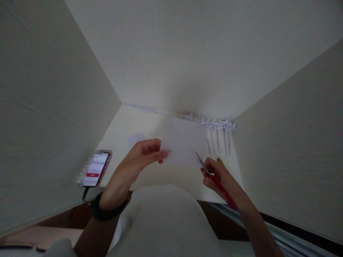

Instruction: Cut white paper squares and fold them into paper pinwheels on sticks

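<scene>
So the bench (118,132) runs to the wall, paper sheet (184,141) held over it, left hand (144,153) pinching its left edge, probably to steady it. Right hand (218,175) grips red-handled scissors (222,188), tips angled sheetward, likely for control. Skinny paper stems (218,141) lie at right, presumably out of the way.

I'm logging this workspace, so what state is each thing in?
White paper sheet: unfolded, pinched in the left hand.
Red-handled scissors: held in the right hand; blade opening unclear.
Smartphone: screen lit, cable plugged in.
Thin white sticks: lying roughly side by side.
Black wristband: worn.
Yellow object: partly hidden, state unclear.
</scene>
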`<state>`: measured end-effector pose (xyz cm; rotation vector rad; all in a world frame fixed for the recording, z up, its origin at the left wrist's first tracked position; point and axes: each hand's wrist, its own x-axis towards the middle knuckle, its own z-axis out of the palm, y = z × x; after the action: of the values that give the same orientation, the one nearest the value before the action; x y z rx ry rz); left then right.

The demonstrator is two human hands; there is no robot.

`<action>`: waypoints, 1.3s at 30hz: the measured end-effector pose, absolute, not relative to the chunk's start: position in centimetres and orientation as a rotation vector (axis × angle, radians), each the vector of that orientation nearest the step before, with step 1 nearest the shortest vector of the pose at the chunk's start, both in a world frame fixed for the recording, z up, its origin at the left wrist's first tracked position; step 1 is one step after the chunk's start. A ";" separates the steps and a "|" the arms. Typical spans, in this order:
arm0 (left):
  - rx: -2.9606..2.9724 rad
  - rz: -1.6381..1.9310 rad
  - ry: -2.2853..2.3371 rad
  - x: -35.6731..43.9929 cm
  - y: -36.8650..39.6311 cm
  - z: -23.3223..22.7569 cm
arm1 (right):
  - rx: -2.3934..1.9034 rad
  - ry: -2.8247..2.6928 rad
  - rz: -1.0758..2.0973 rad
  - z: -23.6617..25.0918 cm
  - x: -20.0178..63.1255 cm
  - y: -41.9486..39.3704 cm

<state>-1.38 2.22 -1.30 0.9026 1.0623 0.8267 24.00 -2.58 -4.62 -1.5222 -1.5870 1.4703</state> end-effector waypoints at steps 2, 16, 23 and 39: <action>0.887 0.732 0.995 -1.5 2.4 -1.6 | -1.565 -1.662 1.459 -3.8 24.5 -2.4; 0.551 1.287 1.017 2.6 1.6 -1.9 | -1.420 -1.526 1.454 -5.7 20.4 -3.7; 0.515 1.360 0.955 3.8 1.0 -2.2 | -1.522 -1.501 1.365 -5.4 16.9 -3.8; 0.659 1.255 1.088 3.8 0.6 -2.6 | -1.189 -1.341 1.535 -6.8 16.9 -3.2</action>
<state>3.85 0.62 -2.60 0.6586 1.0884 1.2555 16.88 -3.20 -6.82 -1.1887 -1.3413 1.5352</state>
